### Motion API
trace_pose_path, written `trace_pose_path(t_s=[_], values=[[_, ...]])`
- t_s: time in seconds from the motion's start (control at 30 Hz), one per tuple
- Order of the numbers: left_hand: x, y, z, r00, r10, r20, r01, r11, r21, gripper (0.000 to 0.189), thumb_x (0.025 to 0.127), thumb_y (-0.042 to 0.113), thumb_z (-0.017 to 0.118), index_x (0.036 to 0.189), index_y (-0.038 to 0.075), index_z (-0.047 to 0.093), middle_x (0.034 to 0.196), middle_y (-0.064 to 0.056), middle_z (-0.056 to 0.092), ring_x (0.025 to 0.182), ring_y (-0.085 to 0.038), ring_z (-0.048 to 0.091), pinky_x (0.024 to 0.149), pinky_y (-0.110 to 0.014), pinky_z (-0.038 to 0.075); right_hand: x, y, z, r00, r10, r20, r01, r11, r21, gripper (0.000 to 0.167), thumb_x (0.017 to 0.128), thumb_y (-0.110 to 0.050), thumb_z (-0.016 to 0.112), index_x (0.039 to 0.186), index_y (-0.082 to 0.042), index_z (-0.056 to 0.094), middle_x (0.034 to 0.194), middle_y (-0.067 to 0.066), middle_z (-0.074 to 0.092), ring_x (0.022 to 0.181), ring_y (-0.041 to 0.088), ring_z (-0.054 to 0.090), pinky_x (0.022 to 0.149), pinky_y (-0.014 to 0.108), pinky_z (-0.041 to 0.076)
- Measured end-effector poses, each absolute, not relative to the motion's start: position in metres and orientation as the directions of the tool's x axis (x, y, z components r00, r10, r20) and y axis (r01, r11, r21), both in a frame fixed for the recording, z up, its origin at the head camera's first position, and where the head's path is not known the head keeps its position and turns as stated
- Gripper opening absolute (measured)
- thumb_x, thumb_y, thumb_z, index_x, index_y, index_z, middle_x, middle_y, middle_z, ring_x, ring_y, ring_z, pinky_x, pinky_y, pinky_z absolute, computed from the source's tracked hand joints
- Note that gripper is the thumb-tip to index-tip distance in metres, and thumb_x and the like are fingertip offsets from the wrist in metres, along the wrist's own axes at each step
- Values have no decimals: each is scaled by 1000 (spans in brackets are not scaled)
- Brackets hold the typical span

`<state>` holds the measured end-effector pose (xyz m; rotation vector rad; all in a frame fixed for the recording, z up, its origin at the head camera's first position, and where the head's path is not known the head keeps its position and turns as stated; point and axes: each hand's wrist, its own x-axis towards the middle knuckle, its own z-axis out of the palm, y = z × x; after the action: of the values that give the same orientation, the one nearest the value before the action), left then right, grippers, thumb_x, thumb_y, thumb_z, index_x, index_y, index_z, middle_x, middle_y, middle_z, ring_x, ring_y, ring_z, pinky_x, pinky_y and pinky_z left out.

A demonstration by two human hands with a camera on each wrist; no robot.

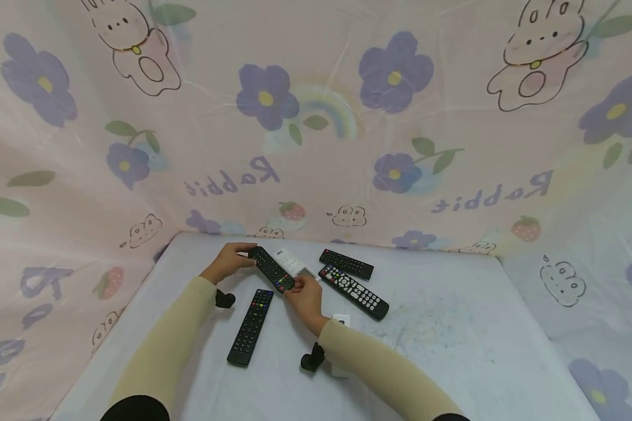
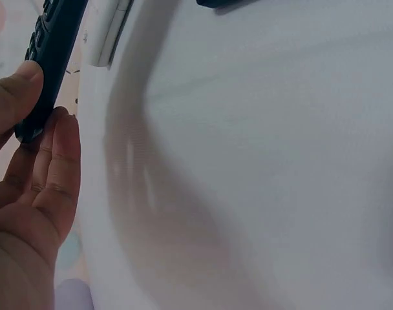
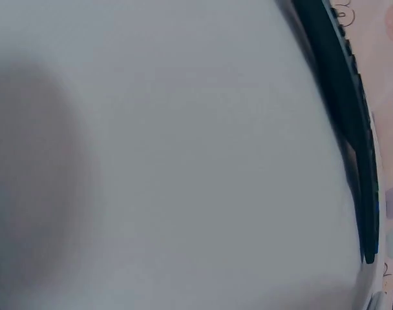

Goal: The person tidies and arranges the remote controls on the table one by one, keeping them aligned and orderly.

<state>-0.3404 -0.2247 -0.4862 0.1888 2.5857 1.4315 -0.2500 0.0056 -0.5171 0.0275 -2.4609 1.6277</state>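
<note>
Both hands hold a black remote control (image 1: 270, 268) between them, slanting above the far left part of the table. My left hand (image 1: 229, 263) pinches its upper left end. In the left wrist view the thumb of this hand (image 2: 35, 187) lies on the button side, with fingers beneath. At the lower right end, near the coloured buttons, my right hand (image 1: 306, 299) pinches the remote. A white remote (image 1: 289, 261) lies just behind, partly hidden by the held one and the right hand. Another black remote (image 1: 250, 328) rests on the table in front.
Right of the hands lie a short black remote (image 1: 346, 264) and a longer one with white buttons (image 1: 354, 292). A white item (image 1: 341, 319) is mostly covered by the right forearm. Patterned cloth (image 1: 321, 134) surrounds the white table (image 1: 453, 351) at back and sides.
</note>
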Motion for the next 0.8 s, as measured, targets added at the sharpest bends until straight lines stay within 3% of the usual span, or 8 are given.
trace_pose_path(t_s=[0.27, 0.43, 0.63, 0.8], values=[[-335, -223, -478, -972, 218, -90, 46, 547, 836, 59, 87, 12, 69, 141, 5, 47, 142, -23, 46, 117, -37, 58, 95, -45, 50, -245, 8, -513, -986, 66, 153, -116, 388, -914, 35, 71, 4, 77, 104, 4, 65, 94, 13, 69, 78, 13, 65, 66, 17, 53], [-333, -226, -475, -973, 213, -90, 41, 544, 838, 59, 88, 14, 69, 142, 4, 47, 142, -24, 46, 117, -38, 58, 95, -46, 50, -245, 10, -510, -987, 56, 151, -121, 361, -925, 33, 72, 3, 76, 104, 5, 65, 92, 15, 69, 79, 16, 67, 66, 18, 54], [-333, -224, -482, -970, 220, -106, 23, 514, 858, 60, 87, 14, 71, 141, 4, 47, 139, -25, 46, 113, -36, 60, 88, -40, 54, -247, 13, -510, -986, 82, 147, -108, 361, -926, 33, 74, 2, 73, 107, 3, 66, 98, 15, 69, 81, 16, 68, 66, 19, 55], [-332, -219, -481, -972, 205, -113, 12, 527, 850, 59, 85, 19, 74, 137, 8, 50, 132, -23, 51, 107, -32, 61, 84, -42, 55, -250, 24, -502, -986, 92, 140, -99, 351, -931, 39, 74, 5, 69, 113, 3, 65, 104, 16, 68, 83, 19, 69, 67, 22, 56]])
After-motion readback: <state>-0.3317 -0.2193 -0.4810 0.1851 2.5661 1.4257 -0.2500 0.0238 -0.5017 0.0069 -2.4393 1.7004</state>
